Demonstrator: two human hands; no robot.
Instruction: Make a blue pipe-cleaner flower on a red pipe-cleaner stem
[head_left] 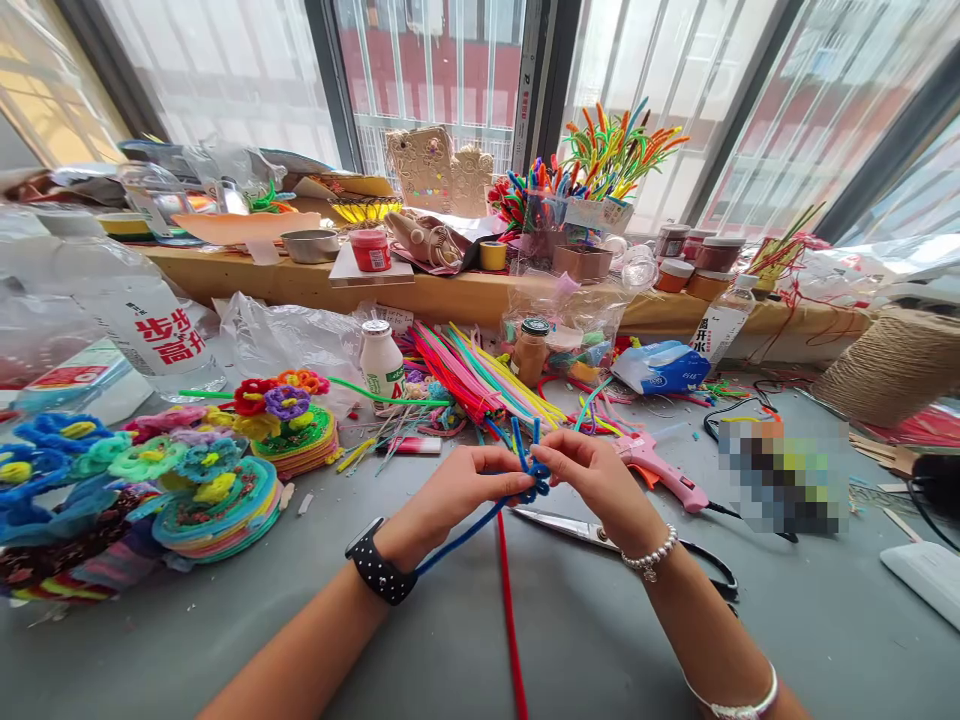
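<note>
Between my two hands, above the grey table (420,640), is a blue pipe cleaner (472,528) bent into several small loops. My left hand (465,485) pinches the looped part from the left, and the long tail runs down toward my wrist. From the right, my right hand (592,475) pinches the same loops with thumb and forefinger. Two short blue ends stick up between the hands. A red pipe cleaner (508,610) lies below them, running to the near edge. Scissors (574,527) with dark handles lie partly hidden behind my right wrist.
Finished fuzzy flowers (210,465) crowd the left side. Beyond my hands lie a bundle of coloured pipe cleaners (465,375), a white bottle (381,360) and a brown jar (531,352). A pink glue gun (667,470) and twine spool (889,365) are on the right.
</note>
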